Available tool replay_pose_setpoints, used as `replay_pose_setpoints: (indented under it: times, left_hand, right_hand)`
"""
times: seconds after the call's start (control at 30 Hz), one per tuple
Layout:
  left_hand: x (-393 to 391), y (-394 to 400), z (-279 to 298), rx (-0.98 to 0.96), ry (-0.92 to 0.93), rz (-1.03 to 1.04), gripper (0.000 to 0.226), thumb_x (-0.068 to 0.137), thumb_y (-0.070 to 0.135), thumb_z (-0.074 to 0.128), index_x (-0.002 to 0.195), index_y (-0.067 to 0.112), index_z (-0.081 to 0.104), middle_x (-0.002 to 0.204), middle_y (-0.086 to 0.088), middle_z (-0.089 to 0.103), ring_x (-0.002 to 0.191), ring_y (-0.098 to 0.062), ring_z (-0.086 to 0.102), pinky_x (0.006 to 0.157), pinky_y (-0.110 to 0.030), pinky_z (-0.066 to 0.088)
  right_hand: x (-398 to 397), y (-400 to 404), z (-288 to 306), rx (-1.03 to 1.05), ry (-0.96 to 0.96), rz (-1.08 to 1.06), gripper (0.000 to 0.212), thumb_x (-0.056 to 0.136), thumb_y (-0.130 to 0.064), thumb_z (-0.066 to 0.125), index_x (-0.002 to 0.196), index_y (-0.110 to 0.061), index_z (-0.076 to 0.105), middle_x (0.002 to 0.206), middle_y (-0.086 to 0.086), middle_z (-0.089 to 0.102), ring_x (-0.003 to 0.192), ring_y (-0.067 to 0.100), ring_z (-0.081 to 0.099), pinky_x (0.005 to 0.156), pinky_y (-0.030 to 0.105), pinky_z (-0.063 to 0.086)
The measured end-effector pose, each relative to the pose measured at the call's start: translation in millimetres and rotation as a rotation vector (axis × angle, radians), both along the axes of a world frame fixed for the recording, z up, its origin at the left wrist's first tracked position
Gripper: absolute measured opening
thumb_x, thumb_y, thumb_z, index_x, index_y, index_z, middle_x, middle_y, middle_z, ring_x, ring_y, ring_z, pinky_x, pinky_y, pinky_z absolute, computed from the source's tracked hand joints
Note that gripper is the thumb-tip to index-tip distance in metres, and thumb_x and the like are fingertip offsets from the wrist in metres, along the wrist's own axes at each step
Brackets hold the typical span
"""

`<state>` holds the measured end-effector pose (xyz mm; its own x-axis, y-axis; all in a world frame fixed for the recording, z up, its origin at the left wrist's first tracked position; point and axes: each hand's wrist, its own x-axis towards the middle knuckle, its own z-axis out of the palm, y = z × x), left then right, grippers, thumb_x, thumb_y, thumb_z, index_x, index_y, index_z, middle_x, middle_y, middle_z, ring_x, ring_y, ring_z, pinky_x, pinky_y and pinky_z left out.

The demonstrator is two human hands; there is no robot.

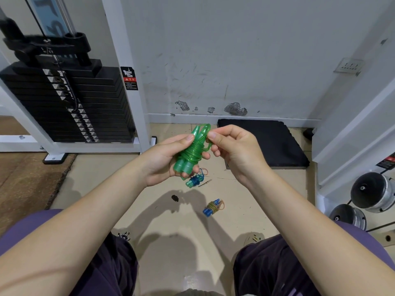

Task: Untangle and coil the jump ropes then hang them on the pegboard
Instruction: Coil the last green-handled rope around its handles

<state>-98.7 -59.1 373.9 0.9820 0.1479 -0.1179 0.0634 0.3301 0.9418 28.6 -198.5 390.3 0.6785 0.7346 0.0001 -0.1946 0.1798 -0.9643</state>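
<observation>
Head view: green jump rope (190, 148) held in both hands, 2 more bundles on the floor (245, 189).

From my remote seat I see the left hand (164, 160) gripping the green jump rope around its 2 side-by-side handles, cord wound tight round them, thumb pressed near the top. The right hand (233, 146), at 3 o'clock from the bundle, pinches a loose green loop at the upper end — thumb and forefinger closed on it. Just below the hands, toward 6 o'clock, a blue-corded rope with teal handles (194, 181) lies coiled on the floor. Further toward 5 o'clock lies a yellowish rope with blue handles (212, 207), also wound. A black mat (267, 144) sits at 3 o'clock against the wall, and a weight stack (70, 103) stands at 10 o'clock.
</observation>
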Motion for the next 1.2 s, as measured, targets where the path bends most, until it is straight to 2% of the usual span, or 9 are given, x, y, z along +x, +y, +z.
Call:
replay_pose_setpoints:
  times: [0.27, 0.4, 0.53, 0.63, 0.73, 0.87, 1.0, 1.07, 1.2]
  left_hand:
    - [4.0, -7.5, -1.6, 0.134, 0.065, 0.191, 0.043, 0.091, 0.041, 0.058, 0.120, 0.010, 0.056, 0.098, -0.011, 0.072, 0.063, -0.023, 0.068, 0.047, -0.024, 0.046]
    - [5.0, -8.9, -1.4, 0.174, 0.082, 0.210, 0.031, 0.099, 0.035, 0.054, 0.117, 0.010, 0.057, 0.096, -0.010, 0.073, 0.063, -0.021, 0.069, 0.047, -0.023, 0.046]
    - [4.8, -8.7, -2.1, 0.225, 0.129, 0.221, 0.029, 0.098, 0.036, 0.056, 0.115, 0.013, 0.058, 0.092, -0.003, 0.074, 0.063, -0.022, 0.070, 0.048, -0.026, 0.044]
    - [3.4, -6.1, -4.3, 0.305, 0.170, 0.221, 0.027, 0.098, 0.037, 0.058, 0.112, 0.015, 0.058, 0.091, -0.001, 0.075, 0.064, -0.023, 0.071, 0.049, -0.027, 0.043]
    - [3.1, -3.7, -7.4, 0.376, 0.232, 0.203, 0.032, 0.096, 0.038, 0.061, 0.114, 0.012, 0.057, 0.092, -0.004, 0.076, 0.064, -0.025, 0.070, 0.046, -0.025, 0.046]
    - [3.0, -3.3, -11.7, 0.426, 0.320, 0.218, 0.032, 0.096, 0.039, 0.063, 0.112, 0.012, 0.057, 0.084, -0.004, 0.076, 0.062, -0.024, 0.070, 0.044, -0.024, 0.046]
    - [4.8, -0.6, -10.4, 0.419, 0.387, 0.270, 0.031, 0.098, 0.038, 0.060, 0.114, 0.012, 0.058, 0.087, -0.004, 0.075, 0.056, -0.019, 0.066, 0.044, -0.024, 0.047]
    - [5.6, -0.7, -7.7, 0.411, 0.366, 0.264, 0.030, 0.099, 0.037, 0.058, 0.113, 0.011, 0.059, 0.090, -0.008, 0.074, 0.057, -0.020, 0.066, 0.045, -0.024, 0.048]
    - [4.6, -3.7, -1.6, 0.259, 0.193, 0.138, 0.024, 0.099, 0.031, 0.058, 0.111, 0.010, 0.058, 0.093, -0.013, 0.073, 0.061, -0.025, 0.069, 0.047, -0.026, 0.050]
  right_hand:
    - [-1.7, 1.0, -2.2, -0.039, -0.055, -0.039, 0.015, 0.084, -0.015, 0.075, 0.090, -0.002, 0.073, 0.080, 0.014, 0.070, 0.068, 0.020, 0.063, 0.067, 0.025, 0.053]
    - [-2.0, 1.1, -0.9, -0.095, -0.177, -0.086, 0.015, 0.085, -0.002, 0.072, 0.099, 0.000, 0.067, 0.077, 0.013, 0.069, 0.061, 0.016, 0.065, 0.064, 0.024, 0.054]
    - [-0.2, -1.5, 3.1, -0.091, -0.335, -0.011, 0.036, 0.087, 0.007, 0.066, 0.117, -0.012, 0.063, 0.077, 0.017, 0.066, 0.063, 0.019, 0.065, 0.069, 0.030, 0.056]
    - [3.4, -2.4, 4.3, -0.196, -0.484, 0.053, 0.024, 0.088, 0.006, 0.065, 0.107, -0.008, 0.071, 0.087, 0.027, 0.067, 0.068, 0.024, 0.064, 0.074, 0.037, 0.058]
    - [5.0, -3.4, 2.0, -0.317, -0.566, 0.105, 0.017, 0.088, 0.003, 0.067, 0.094, -0.012, 0.066, 0.093, 0.032, 0.063, 0.068, 0.027, 0.068, 0.072, 0.038, 0.059]
    - [6.3, -2.2, -1.8, -0.450, -0.649, 0.114, 0.013, 0.090, -0.002, 0.067, 0.086, -0.012, 0.058, 0.093, 0.014, 0.060, 0.070, 0.026, 0.071, 0.071, 0.040, 0.060]
    - [3.6, -2.5, -2.6, -0.396, -0.790, 0.005, 0.014, 0.090, -0.002, 0.064, 0.084, -0.013, 0.057, 0.095, 0.009, 0.060, 0.068, 0.007, 0.066, 0.064, 0.023, 0.051]
    - [2.2, -3.1, -2.2, -0.356, -0.745, -0.046, 0.014, 0.091, 0.000, 0.061, 0.085, -0.012, 0.057, 0.085, 0.015, 0.067, 0.061, 0.002, 0.062, 0.061, 0.021, 0.049]
    - [11.7, -3.2, 3.2, -0.208, -0.291, -0.137, 0.004, 0.097, 0.003, 0.052, 0.097, 0.000, 0.054, 0.080, 0.024, 0.060, 0.062, 0.015, 0.062, 0.056, 0.026, 0.047]
